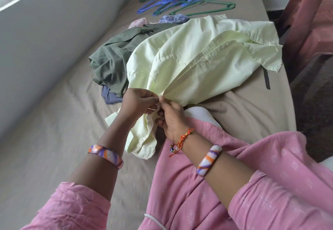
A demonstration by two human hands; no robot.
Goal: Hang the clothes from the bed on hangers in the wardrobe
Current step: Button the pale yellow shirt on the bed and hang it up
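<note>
The pale shirt (189,63) is pinched at its front edge by the left hand (138,101) and right hand (171,116), mid-bed (54,139).

Wall (54,40): you see it grey, left of the bed.
Chair (310,22): you see it reddish-brown, at the right.

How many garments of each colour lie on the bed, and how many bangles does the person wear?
Pale yellow shirt: 1
Olive green shirt: 1
Blue striped garment: 1
Pink garment: 1
Blue patterned garment: 1
Bangles: 2
Total: 7
</note>
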